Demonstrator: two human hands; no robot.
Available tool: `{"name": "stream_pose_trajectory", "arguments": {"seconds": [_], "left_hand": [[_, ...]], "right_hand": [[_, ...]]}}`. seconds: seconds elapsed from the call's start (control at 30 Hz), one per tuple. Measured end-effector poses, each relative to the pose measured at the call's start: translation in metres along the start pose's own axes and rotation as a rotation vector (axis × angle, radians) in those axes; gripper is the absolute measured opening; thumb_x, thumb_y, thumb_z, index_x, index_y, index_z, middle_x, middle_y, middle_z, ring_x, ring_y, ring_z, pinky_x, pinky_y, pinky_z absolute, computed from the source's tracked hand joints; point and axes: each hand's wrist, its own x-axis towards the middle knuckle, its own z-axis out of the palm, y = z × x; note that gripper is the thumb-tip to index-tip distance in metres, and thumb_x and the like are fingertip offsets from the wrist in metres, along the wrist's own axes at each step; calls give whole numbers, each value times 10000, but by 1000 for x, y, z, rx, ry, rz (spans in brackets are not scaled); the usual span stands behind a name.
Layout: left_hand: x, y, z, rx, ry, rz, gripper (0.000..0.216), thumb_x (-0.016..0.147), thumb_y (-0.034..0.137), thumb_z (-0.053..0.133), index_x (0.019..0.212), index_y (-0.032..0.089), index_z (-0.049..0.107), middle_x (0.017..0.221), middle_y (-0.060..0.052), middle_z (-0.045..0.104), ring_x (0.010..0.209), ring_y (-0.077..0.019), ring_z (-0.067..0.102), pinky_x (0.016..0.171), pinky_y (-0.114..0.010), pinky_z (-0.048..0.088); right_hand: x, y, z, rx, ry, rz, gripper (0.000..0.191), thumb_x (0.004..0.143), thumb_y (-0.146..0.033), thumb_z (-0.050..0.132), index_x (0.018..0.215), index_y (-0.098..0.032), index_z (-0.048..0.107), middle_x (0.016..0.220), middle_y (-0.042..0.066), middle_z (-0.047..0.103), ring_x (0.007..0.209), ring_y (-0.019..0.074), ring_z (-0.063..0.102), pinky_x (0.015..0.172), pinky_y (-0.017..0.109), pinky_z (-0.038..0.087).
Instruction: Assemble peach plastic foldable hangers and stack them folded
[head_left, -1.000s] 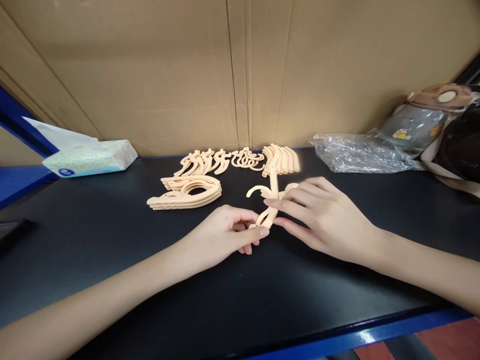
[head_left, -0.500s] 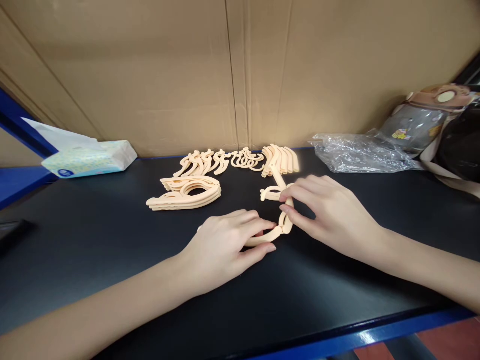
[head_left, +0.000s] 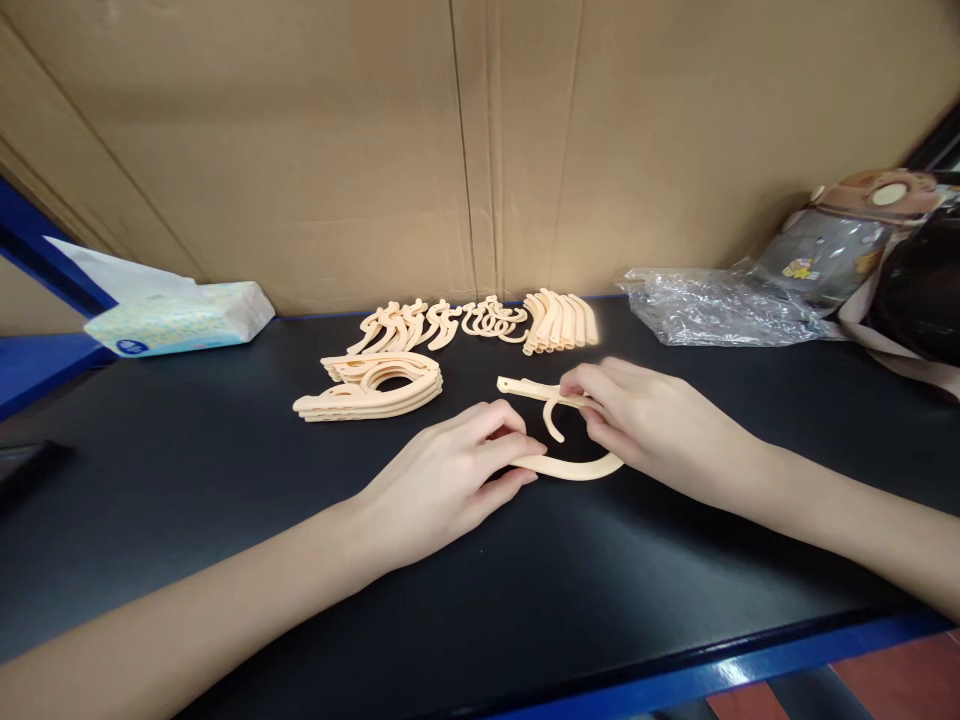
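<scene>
On the worktop (head_left: 225, 520): peach plastic hanger (head_left: 570, 469), lying flat between both hands.
Left hand (head_left: 442, 485): pinching the hanger's near arm.
Right hand (head_left: 652, 425): closed on its hook end.
Behind: stacked hangers (head_left: 375, 385), tissue pack (head_left: 180, 315).

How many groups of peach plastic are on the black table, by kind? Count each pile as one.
Hanger in left hand and right hand: 1
Stack of folded hangers: 1
Row of curved pieces: 1
Cluster of hooks: 1
Row of straight bars: 1
Total: 5
</scene>
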Motion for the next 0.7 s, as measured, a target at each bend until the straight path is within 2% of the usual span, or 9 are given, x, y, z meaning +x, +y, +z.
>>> {"name": "stream_pose_trajectory", "arguments": {"seconds": [0.17,0.3,0.7], "left_hand": [[-1,-1,1,67,7,30,189,955,226,512,1085,191,645,959,-20,584,836,-136,541,723,-248,441],[0,-1,2,27,-27,33,184,966,199,481,1061,167,635,970,-29,602,877,-152,530,764,-262,446],[3,3,-1,32,-38,32,170,955,177,479,1023,164,635,989,-34,611,890,-163,520,790,-299,437]], "right_hand": [[2,5,2,51,-38,-6,211,847,-47,469,993,-139,591,892,55,649,815,197,590,733,317,460],[3,8,4,120,-68,4,218,855,-36,452,977,-150,592,922,46,640,848,181,585,779,316,460],[4,9,6,77,-112,13,277,836,-15,444,987,-141,639,967,58,608,819,184,590,743,321,484]]}}
